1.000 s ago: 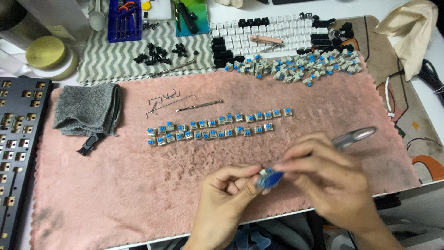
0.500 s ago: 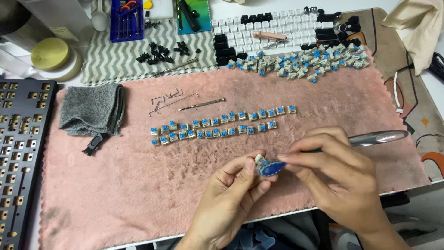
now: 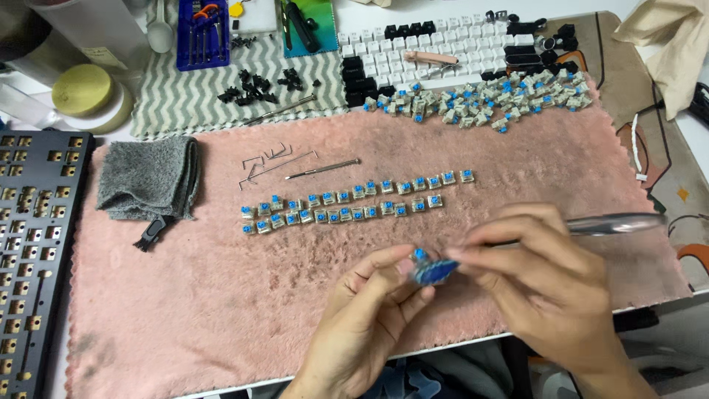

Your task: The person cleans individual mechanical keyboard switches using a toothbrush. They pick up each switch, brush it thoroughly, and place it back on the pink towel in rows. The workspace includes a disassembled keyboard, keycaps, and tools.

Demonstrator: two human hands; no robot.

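My left hand (image 3: 365, 318) pinches a small keyboard switch (image 3: 422, 260) with a blue stem over the near edge of a pink towel (image 3: 185, 295). My right hand (image 3: 546, 284) meets it from the right and holds a silver metal tool (image 3: 617, 224) whose handle sticks out to the right; a blue piece (image 3: 436, 273) sits at the fingertips between both hands. Just beyond the hands, two rows of blue-stemmed switches (image 3: 354, 203) lie lined up on the towel. A loose pile of the same switches (image 3: 480, 100) lies at the towel's far edge.
A folded grey cloth (image 3: 148, 181) lies at the left, bent wires and a thin screwdriver (image 3: 321, 170) in the middle. A black keyboard plate (image 3: 29, 244) runs along the left edge. Behind are black and white keycaps (image 3: 428, 48), a blue tool case (image 3: 201, 33) and a yellow-lidded jar (image 3: 83, 90).
Both hands stay together near the towel's front edge, working the switch; the view has shifted slightly and the silver tool's handle has moved a little to the right.
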